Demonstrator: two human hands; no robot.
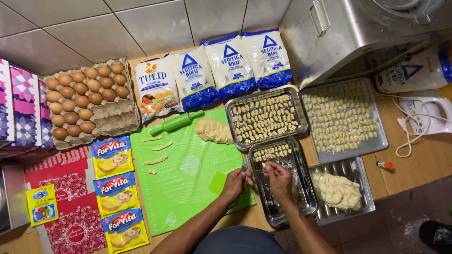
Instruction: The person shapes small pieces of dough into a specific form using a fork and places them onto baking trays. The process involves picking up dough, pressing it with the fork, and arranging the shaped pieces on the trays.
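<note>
My left hand [234,184] grips a fork [245,163] upright at the edge of the green silicone mat [183,178]. My right hand [278,178] pinches a small dough piece [266,165] over a steel tray [301,197] that holds a short row of shaped pieces [273,151] at its far end. A lump of dough [213,130] lies on the mat beside a green rolling pin [176,123]. Several thin dough strips [157,153] lie on the mat's left side.
Two trays of shaped pieces [266,117] [341,117] sit behind; a ridged tray with a dough mass [338,190] is at right. An egg carton [87,101], flour bags [230,63], yellow margarine packets [115,188], a steel box [348,28] and a white appliance with cord [426,117] surround the work.
</note>
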